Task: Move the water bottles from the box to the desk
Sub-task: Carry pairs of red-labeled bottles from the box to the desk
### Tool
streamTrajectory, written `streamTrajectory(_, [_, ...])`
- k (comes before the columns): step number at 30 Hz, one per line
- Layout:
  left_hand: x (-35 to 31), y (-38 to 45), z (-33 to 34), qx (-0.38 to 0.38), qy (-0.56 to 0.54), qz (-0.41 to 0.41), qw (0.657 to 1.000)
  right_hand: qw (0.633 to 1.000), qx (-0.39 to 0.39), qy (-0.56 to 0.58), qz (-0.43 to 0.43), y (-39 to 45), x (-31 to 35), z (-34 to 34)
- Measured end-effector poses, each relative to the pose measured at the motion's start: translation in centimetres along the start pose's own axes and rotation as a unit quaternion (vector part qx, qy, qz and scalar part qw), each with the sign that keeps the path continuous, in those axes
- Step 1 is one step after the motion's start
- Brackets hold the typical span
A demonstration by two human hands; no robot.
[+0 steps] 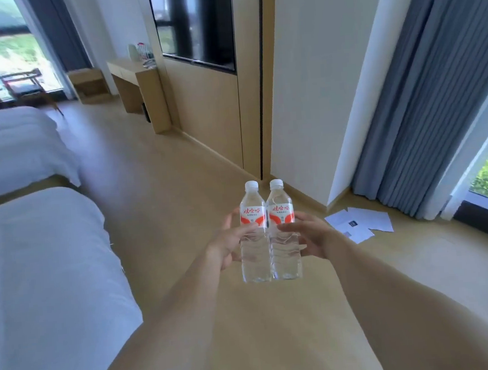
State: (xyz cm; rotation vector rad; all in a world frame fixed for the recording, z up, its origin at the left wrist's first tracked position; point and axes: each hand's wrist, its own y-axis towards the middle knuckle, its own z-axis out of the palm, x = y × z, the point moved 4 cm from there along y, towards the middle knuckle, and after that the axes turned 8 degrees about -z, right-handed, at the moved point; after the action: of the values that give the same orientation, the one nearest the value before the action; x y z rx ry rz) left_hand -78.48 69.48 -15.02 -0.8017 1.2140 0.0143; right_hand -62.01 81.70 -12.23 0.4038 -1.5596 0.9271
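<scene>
Head view | left hand [227, 244] grips left bottle [254, 233] | right hand [311, 235] grips right bottle [283, 231] | bottles upright, touching, frame centre | desk [136, 76] upper left

Clear glossy plastic bottles [267, 235]; matt wood desk [138, 85].

bottles [267, 232]: clear, white caps, red-white labels | curtain [428, 97]: grey-blue | beds [39, 274]: white

Two clear water bottles [254, 233] [282, 231] with white caps at frame center, two hands [227, 244] [314, 234], two white beds [15, 150] [46, 288] at left, several papers [359, 222] on the floor at right.
</scene>
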Motion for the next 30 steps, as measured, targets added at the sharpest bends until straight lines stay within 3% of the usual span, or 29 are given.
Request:
streamTrajectory(13, [-5.9,5.6,-6.0,-0.144,-0.056,0.013,0.988,0.986,0.156,-0.010,0.065,15.1,4.3,4.1])
streamTrajectory(30, [-19.3,21.9,-25.7,-0.151,-0.101,0.044,0.982,0.979,0.194,-0.063,0.026,41.3,13.3,17.9])
